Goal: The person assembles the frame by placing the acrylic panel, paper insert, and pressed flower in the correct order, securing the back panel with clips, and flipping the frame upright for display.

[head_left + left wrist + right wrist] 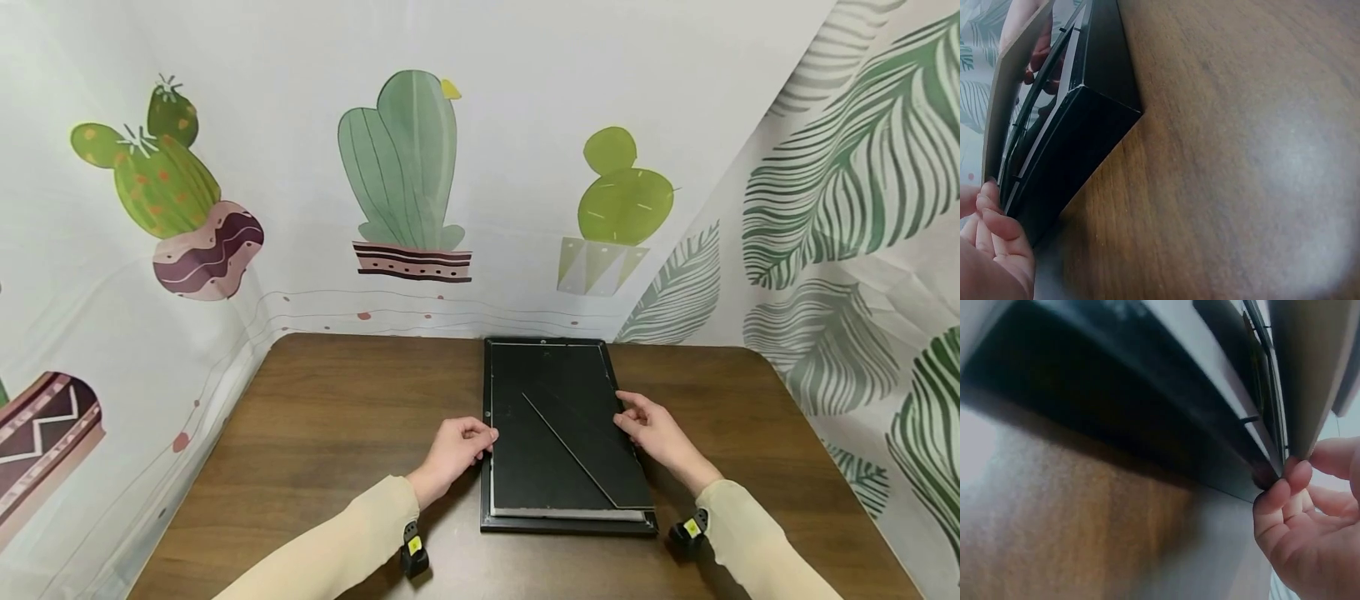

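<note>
The left grip [457, 446] was clamped on the edge of the backing board [525, 450] at 9 o'clock, the right grip [658, 429] at 3 o'clock. The black frame [558, 525] lay back-up on the worktop [360, 392], toward 5 o'clock in the head view. The board appeared thin, light and stiff, best held by opposite edges. The frame's recess contained small dark tabs [1249, 420], likely easily bent; its deeper contents were unclear.

Black picture frame [555, 467] on wooden table [360, 392]
</note>
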Available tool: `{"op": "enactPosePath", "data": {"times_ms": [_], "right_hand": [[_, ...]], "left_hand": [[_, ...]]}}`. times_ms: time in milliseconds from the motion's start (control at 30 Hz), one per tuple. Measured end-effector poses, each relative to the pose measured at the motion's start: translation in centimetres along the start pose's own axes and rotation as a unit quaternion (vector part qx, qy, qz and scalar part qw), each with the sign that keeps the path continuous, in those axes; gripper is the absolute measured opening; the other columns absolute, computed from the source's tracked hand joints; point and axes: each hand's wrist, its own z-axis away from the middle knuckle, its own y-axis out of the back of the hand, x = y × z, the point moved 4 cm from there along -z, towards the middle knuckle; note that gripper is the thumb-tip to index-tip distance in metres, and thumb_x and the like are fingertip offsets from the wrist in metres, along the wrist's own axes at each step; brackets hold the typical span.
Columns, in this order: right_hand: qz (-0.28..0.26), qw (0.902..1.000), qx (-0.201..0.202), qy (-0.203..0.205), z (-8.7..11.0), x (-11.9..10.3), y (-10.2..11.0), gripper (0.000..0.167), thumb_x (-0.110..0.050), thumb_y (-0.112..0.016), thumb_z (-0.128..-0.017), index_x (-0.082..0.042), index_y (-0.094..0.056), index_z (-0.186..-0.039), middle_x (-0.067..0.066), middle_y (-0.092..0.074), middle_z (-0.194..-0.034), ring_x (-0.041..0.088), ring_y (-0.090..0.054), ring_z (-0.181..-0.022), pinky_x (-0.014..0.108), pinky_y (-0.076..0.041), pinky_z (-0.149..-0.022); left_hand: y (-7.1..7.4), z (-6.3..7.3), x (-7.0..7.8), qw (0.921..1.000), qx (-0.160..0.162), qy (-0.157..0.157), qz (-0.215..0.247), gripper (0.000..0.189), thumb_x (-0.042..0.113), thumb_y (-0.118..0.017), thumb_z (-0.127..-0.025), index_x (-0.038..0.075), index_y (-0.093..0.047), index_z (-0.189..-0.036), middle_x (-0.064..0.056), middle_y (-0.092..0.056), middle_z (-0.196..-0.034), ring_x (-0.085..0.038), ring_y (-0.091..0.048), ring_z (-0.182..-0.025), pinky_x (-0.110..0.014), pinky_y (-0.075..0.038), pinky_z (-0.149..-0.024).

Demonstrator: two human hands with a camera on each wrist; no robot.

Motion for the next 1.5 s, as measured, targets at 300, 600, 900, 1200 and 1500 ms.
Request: {"op": "enactPosePath", "data": {"times_ms": [300,600,900,1200,1500], "right_hand": [[-0.031,0.9994,0.007,0.014,0.6,0.2,0.2,0.053,-0.006,-0.065,-0.102,0.012,-0.045,-0.147,0.012,-0.062,-0.096,0.013,-0.056,-0.071,0.027,-0.051,-0.062],[-0.023,0.9995,0.008,0.019,1.9,0.5,0.5,0.053,-0.008,-0.066,-0.101,0.011,-0.046,-0.146,0.011,-0.062,-0.096,0.014,-0.056,-0.070,0.028,-0.050,-0.061],[0.008,0.9957,-0.002,0.092,3.1,0.0,0.3,0.047,-0.005,-0.068,-0.099,0.013,-0.052,-0.140,0.002,-0.060,-0.087,0.006,-0.051,-0.068,0.025,-0.044,-0.061],[0.015,0.9932,-0.006,0.115,4.6,0.0,0.2,0.046,-0.001,-0.069,-0.098,0.012,-0.053,-0.139,-0.001,-0.060,-0.087,0.006,-0.049,-0.068,0.025,-0.042,-0.061],[0.001,0.9928,-0.010,0.119,6.0,0.4,-0.4,0.045,-0.003,-0.068,-0.099,0.012,-0.054,-0.138,-0.002,-0.059,-0.088,0.005,-0.052,-0.069,0.024,-0.044,-0.061]], "left_hand": [[0.1,0.1,0.1,0.9997,-0.017,0.016,0.000,0.019,0.012,-0.074,-0.096,-0.006,-0.072,-0.089,0.000,-0.068,-0.070,-0.008,-0.052,-0.060,-0.021,-0.042,-0.054],[-0.2,1.1,0.3,0.9979,-0.063,0.005,-0.011,0.020,0.013,-0.075,-0.095,-0.006,-0.074,-0.088,-0.004,-0.070,-0.072,-0.008,-0.052,-0.060,-0.021,-0.041,-0.053],[0.3,2.4,-0.1,0.9960,-0.086,0.009,-0.023,0.018,0.011,-0.075,-0.094,-0.005,-0.075,-0.085,-0.001,-0.070,-0.069,-0.006,-0.054,-0.057,-0.019,-0.043,-0.054],[0.4,3.4,-0.1,0.9935,-0.112,0.022,-0.006,0.018,0.011,-0.076,-0.093,-0.006,-0.075,-0.087,-0.008,-0.073,-0.072,-0.007,-0.055,-0.056,-0.020,-0.044,-0.054],[0.3,4.6,-0.3,0.9907,-0.132,0.034,-0.002,0.019,0.012,-0.075,-0.094,-0.006,-0.074,-0.088,-0.012,-0.074,-0.073,-0.008,-0.056,-0.056,-0.020,-0.045,-0.054]]}}
